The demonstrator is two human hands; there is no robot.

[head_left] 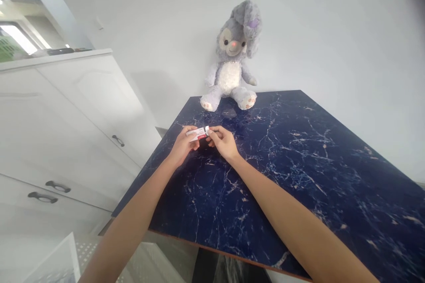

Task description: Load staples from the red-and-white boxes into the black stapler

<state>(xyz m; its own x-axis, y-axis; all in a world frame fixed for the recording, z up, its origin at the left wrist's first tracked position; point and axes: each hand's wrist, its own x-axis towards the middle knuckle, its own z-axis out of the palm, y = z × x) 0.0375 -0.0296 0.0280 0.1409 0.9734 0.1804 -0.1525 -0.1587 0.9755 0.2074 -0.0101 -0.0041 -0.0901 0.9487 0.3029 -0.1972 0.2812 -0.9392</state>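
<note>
My left hand (182,145) grips the body of a small white box or tube with red print (199,133), its thumb lying along the front. At the right end of this item is a white end piece (207,130), with a narrow dark band beside it. The thumb and forefinger of my right hand (225,143) close on that white end. I cannot tell whether the end is a cap or a flap. Both hands are just above the dark blue marbled table (285,172), near its left side.
A grey plush rabbit (230,75) sits at the table's far edge against the wall. White cabinets (73,128) with dark handles stand to the left. A white perforated basket (83,252) shows at the lower left, below the table's edge.
</note>
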